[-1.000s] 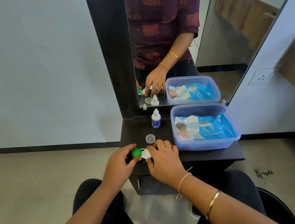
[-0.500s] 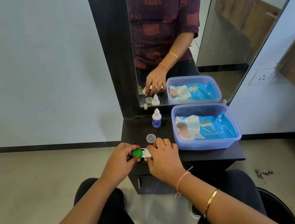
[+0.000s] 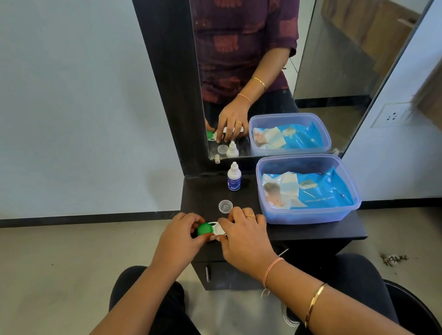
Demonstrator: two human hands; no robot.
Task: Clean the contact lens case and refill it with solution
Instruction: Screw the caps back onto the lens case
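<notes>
left hand (image 3: 179, 236) curls fingers and thumb round the green cap (image 3: 204, 228) | right hand (image 3: 243, 236) pinches the white contact lens case (image 3: 218, 228) beside it; hands nearly touching, at the front edge of the dark shelf (image 3: 318, 232) | clear lid (image 3: 225, 205) just behind; solution bottle (image 3: 234, 178) upright farther back | plastic tub (image 3: 352, 180) holding wipes (image 3: 319, 192), right

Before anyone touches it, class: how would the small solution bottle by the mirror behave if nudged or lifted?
The solution bottle stands upright, taller than its base is wide, so a sideways nudge would probably tip it. Its round body suggests it would then roll on the dark shelf. It looks like small plastic, so probably light.
</notes>
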